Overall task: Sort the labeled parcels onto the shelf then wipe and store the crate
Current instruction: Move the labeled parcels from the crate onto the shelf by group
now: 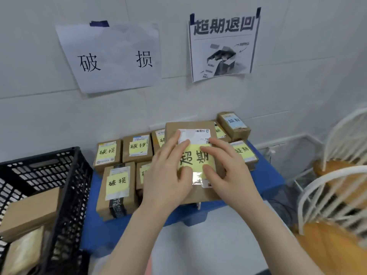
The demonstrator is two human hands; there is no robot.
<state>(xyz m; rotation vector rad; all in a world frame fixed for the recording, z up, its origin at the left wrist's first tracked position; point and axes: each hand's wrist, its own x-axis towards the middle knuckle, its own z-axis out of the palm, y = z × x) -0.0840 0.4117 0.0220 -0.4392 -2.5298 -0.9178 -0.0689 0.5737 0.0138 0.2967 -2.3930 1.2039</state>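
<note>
A brown parcel (174,128) with a yellow note reading 超期 rests under both my hands on the blue shelf surface (266,175). My left hand (168,171) presses on its left side, fingers spread over the note. My right hand (228,167) lies on its right side, fingers on the note too. Left of it sit several parcels with yellow 破损 notes, such as one in front (117,191). Behind and right are parcels marked 超期 (234,124). The black plastic crate (65,175) stands at the left and holds brown parcels (29,213).
Two paper signs hang on the white wall: 破损 (113,58) at left, 超期退回 (222,44) at right. White wire chairs with orange seats (337,171) stand close on the right. A pale floor shows below the blue surface.
</note>
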